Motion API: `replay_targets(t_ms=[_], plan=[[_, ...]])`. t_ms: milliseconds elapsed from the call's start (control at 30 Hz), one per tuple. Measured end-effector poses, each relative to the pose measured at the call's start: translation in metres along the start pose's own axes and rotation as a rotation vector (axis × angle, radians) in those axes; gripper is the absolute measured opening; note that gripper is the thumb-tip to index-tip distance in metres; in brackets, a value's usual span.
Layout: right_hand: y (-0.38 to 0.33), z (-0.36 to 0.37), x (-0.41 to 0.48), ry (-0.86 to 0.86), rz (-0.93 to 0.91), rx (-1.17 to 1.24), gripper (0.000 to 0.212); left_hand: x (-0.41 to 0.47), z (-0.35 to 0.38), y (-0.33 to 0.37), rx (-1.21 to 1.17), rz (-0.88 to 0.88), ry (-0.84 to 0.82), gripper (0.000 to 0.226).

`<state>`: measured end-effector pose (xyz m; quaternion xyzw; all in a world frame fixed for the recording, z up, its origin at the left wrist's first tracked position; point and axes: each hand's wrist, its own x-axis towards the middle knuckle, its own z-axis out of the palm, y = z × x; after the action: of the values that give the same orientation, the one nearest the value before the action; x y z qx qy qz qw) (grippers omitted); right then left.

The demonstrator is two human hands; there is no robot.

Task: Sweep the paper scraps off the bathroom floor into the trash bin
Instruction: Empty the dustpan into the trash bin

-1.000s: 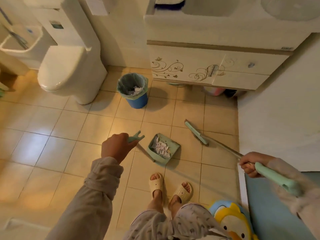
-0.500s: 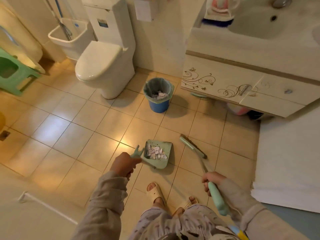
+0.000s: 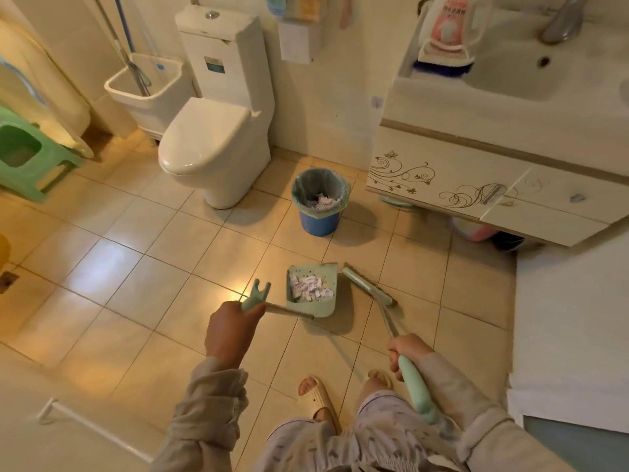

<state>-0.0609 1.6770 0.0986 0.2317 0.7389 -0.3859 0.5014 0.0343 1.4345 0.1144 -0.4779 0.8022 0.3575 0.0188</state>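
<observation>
Low in the middle of the frame, the left hand was closed around the forked green grip of the dustpan, whose long handle let the person hold the pan while standing. The pan sat at or just above the tiled floor; which of the two could not be told. Its tray looked tipped back toward the handle, likely so that the paper scraps heaped inside would not slide out over the front lip. To the right, the right hand was clenched on the green handle of the broom, its bristle head resting just beside the pan's right edge, probably parked there because the sweeping looked done: no loose scraps showed on the tiles nearby. Above the pan in the frame, between the toilet and the sink cabinet, stood the blue trash bin, lined with a bag and already holding some paper. The bin stood a little apart from the pan, so the remaining step appeared to be carrying the load over and tipping it in.
</observation>
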Motion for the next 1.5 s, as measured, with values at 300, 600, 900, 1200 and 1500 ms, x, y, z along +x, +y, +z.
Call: replay_targets(t_ms=[300,600,900,1200,1500], plan=[[0.004,-0.017,0.042,0.029,0.06,-0.175,0.034,0.0,-0.013,0.008,-0.14,-0.034,0.096,0.038],[-0.03,-0.022,0.053,-0.081,0.051,-0.241,0.036,-0.006,-0.029,0.012,-0.282,-0.049,0.28,0.035],[-0.065,-0.016,0.055,-0.088,-0.023,-0.321,0.026,0.002,-0.039,0.053,0.022,0.216,0.405,0.034],[-0.053,-0.004,0.061,-0.178,0.04,-0.032,0.04,0.032,-0.035,0.08,0.941,0.712,0.091,0.034],[-0.03,-0.012,0.068,-0.166,0.099,0.021,0.046,0.043,-0.009,0.082,1.095,0.78,0.019,0.028]])
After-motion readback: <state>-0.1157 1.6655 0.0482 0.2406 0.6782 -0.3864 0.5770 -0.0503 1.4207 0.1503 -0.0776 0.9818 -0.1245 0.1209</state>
